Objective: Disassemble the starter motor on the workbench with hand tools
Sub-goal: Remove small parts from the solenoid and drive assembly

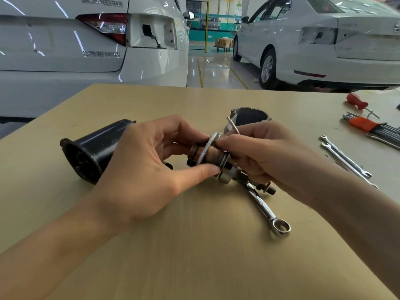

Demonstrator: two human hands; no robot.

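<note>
My left hand [142,169] and right hand [259,152] pinch the armature [207,156] above the workbench [194,245], fingers curled round its copper windings and plate; it looks heavy, rigid, greasy, best held by the core.

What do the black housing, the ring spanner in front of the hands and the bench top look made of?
Black housing: probably painted steel, dull dark finish, worn rim. Ring spanner: chromed steel, by its mirror-bright highlights. Bench top: pale wood or laminate, faint straight grain, matte; which one cannot be told.
</note>
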